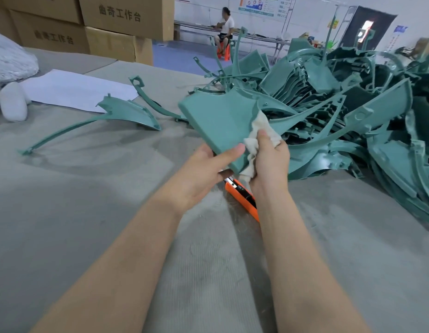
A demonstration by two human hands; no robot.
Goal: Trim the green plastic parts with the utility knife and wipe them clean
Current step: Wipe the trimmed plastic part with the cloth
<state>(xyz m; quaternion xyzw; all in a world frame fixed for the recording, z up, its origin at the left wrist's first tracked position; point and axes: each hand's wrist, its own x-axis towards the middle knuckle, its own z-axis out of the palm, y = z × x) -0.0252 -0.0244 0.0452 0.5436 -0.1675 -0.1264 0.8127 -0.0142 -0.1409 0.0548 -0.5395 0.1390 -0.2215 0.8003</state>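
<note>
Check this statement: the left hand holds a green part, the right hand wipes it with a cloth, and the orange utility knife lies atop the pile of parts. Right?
No. The head view shows the orange utility knife lying on the table below the left hand and right hand, not on the pile. The rest stands.

Matt plastic on a grey, ribbed cloth surface (88, 200)
The raised green part (218, 121) is smooth, matt plastic; the rag (264, 133) against it, nubbly off-white cloth. Below it the utility knife (242, 199) shows glossy orange plastic; far left of it lie white paper (74, 90) and brown cardboard boxes (117, 27).
</note>
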